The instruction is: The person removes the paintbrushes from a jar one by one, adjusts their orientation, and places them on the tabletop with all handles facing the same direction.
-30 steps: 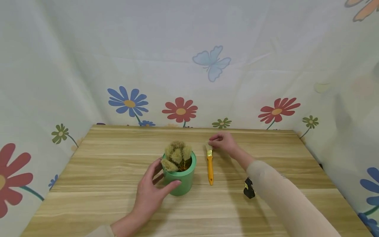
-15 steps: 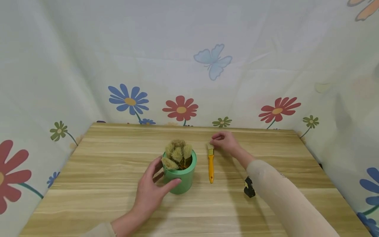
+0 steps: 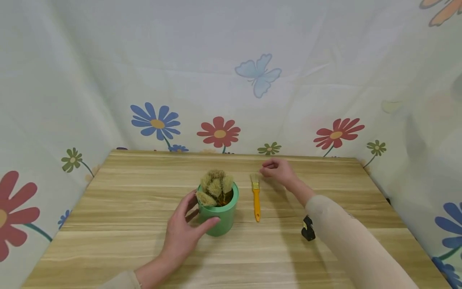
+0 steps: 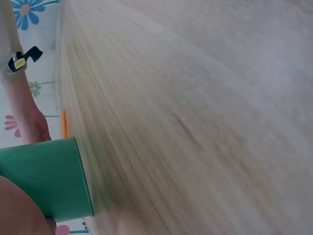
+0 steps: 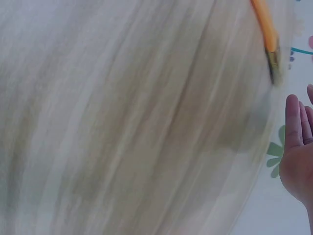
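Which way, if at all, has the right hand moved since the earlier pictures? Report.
Yes: the right hand has shifted slightly right, away from the brush, judged against the middle green flower.

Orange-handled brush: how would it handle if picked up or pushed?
Orange-handled brush probably slides rather than rolls: its ferrule looks broad and flat. The straight, slim handle suggests stiff and light; the bristles look fine, so likely flex.

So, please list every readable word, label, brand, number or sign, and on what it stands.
None can be read.
Brush: any marks on its metal band are too small to read.
Black clip: yellow patch too blurred to read.
Pot: no writing shows.
Wall cloth: pictures only.
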{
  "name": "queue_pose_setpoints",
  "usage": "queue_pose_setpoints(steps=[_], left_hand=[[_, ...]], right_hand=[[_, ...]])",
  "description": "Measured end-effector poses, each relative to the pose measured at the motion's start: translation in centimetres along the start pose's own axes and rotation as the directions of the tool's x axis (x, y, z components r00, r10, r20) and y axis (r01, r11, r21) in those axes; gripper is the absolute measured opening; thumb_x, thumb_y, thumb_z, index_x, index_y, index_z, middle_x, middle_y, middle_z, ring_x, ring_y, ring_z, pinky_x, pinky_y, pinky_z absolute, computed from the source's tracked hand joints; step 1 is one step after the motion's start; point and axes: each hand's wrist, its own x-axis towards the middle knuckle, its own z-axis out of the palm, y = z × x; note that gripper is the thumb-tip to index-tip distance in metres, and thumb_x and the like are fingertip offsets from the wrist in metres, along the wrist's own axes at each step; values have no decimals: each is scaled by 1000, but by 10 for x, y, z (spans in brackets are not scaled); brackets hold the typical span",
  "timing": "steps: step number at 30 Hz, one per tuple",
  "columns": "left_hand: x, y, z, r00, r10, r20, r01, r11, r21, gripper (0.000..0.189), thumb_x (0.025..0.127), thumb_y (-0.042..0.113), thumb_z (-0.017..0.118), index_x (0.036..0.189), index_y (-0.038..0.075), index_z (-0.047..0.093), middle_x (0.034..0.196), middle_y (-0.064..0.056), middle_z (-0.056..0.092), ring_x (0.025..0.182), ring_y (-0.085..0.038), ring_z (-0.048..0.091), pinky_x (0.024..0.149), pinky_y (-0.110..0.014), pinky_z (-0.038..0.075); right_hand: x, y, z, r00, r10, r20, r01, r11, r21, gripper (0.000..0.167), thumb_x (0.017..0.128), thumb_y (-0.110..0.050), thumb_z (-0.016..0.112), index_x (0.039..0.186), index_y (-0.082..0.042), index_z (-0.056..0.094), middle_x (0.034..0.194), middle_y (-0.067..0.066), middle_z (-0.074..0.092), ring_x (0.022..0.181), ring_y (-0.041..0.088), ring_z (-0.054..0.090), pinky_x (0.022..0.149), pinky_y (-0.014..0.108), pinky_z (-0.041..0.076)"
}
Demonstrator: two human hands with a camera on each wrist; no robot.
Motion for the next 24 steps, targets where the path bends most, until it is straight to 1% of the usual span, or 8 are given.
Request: queue_pose_setpoints(steps=[3,7,8,11,14,19,21,24], left_hand=[[0,0,-1,1000,-3,-1,3,1000,2,93,79,39,97,158,26,48,153,-4,59,140,-26,57,110,-44,57],[-1,1,-1,1000,-6,-2,6,1000,1,93,79,39,97,158,26,48,153,-4,59,140,-27,58,110,-45,57],[-1,2,-1,1000,-8,-2,8,1000,1,93,79,39,97,158,27,48,153,-4,59,140,-26,58,110,-45,57],[0,2,0,1000,-12,1,12,1000,0,93,79,39,97,157,27,48,153,-3,59,140,-26,58,110,-45,57],[-1,3,0,1000,-11,4,11,1000,0,92,79,38,97,157,27,48,152,-3,59,140,-26,58,110,-44,57],[-1,4,0,1000,-5,6,5,1000,-5,92,79,37,97,157,26,48,152,-3,59,140,-25,58,110,-43,57],[-1,4,0,1000,-7,7,7,1000,-7,92,79,38,97,157,26,48,152,-3,59,140,-25,58,111,-42,57],[-1,3,0,1000,-12,6,12,1000,-7,92,79,39,97,157,27,48,152,-2,59,140,-25,57,111,-43,57]], right_hand=[[-3,-6,0,1000,-19,17,19,1000,11,38,101,-10,75,130,12,65,114,19,77,96,19,75,97,40,65],[-11,-18,0,997,-52,60,50,998,24,42,103,-13,74,135,12,62,117,18,77,109,36,74,103,43,62],[-13,-20,0,996,-57,69,55,998,37,43,103,-13,74,136,12,62,117,19,76,112,40,73,105,46,61],[-22,-30,-1,994,-74,85,70,996,53,45,103,-15,74,137,11,61,119,19,76,116,46,70,108,53,58],[-31,-40,-2,991,-90,95,85,995,59,46,102,-17,76,138,8,63,123,17,75,117,42,70,109,50,58],[-44,-58,0,982,-130,136,123,991,61,47,101,-20,78,142,1,64,135,15,72,121,28,71,107,37,60],[-48,-65,2,977,-145,156,135,988,72,48,101,-20,78,143,-1,65,138,14,71,123,26,70,107,35,60],[-54,-76,6,966,-172,192,155,983,100,50,101,-20,78,146,-5,63,140,12,70,127,27,69,108,35,59]])
